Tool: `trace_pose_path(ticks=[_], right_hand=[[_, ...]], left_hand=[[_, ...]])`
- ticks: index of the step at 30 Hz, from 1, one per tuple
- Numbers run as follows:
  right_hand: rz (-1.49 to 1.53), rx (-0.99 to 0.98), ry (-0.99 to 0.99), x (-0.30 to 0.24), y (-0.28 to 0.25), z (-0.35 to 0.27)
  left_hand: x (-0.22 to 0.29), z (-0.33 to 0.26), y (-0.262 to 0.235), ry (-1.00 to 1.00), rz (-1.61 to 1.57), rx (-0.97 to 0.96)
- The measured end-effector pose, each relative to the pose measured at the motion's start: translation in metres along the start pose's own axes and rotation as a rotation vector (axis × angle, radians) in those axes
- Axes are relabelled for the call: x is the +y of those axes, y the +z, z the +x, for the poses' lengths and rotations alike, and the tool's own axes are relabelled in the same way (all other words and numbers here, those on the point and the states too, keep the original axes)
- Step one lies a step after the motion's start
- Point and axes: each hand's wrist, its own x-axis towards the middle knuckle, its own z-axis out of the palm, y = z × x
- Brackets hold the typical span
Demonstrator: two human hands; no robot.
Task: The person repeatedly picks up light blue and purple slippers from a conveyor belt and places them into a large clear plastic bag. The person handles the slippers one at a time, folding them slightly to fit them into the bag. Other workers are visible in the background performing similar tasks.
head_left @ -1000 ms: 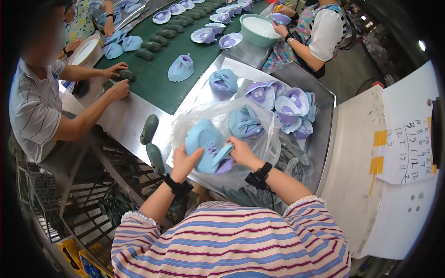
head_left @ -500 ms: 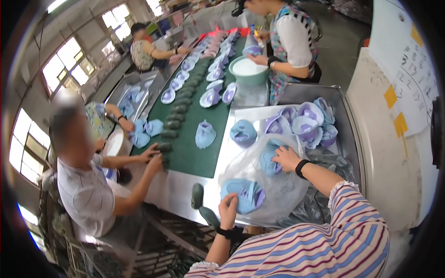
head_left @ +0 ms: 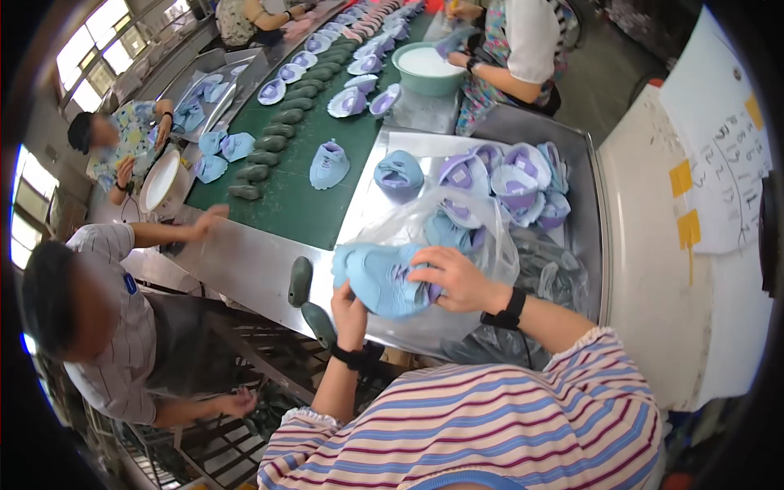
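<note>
Both my hands are on a light blue shoe upper (head_left: 380,278) with purple lining and purple eyelets, held over the near edge of the metal table. My left hand (head_left: 350,314) pinches its lower left edge. My right hand (head_left: 459,282) closes over its right side, with fingertips near the lace area. Behind it, another blue upper (head_left: 446,231) lies in a clear plastic bag (head_left: 496,245). One more upper (head_left: 398,175) stands just past the bag. Two dark green shoe lasts, the farther last (head_left: 300,282) and the nearer last (head_left: 318,325), lie left of my left hand.
A green conveyor belt (head_left: 286,214) carries rows of uppers and dark lasts. Purple-lined uppers (head_left: 514,186) are heaped in a metal tray at right. A green basin (head_left: 429,85) stands beyond the table. Co-workers work along the belt; one person in a striped shirt (head_left: 114,294) sits close at left.
My right hand has left the upper on the bag and joined my left hand on the other one, which is now raised. The nearby co-worker's hands have left the lasts.
</note>
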Motion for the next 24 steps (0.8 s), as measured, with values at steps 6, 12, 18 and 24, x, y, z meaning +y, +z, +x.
trace_pose_path(ticks=[6, 12, 18, 24], right_hand=[[-0.484, 0.294, -0.004, 0.054, -0.009, 0.097], [0.189, -0.282, 0.208, 0.085, 0.019, 0.075], [-0.243, -0.313, 0.495, 0.134, 0.022, -0.02], [-0.593, -0.269, 0.645, 0.14, 0.041, -0.019]], left_hand=[[-0.003, -0.011, -0.01, -0.035, -0.001, -0.023], [-0.009, -0.014, -0.023, -0.079, -0.071, 0.092], [0.086, 0.042, -0.101, 0.395, -0.235, 0.59], [0.133, 0.07, -0.073, 0.567, 0.052, 0.553]])
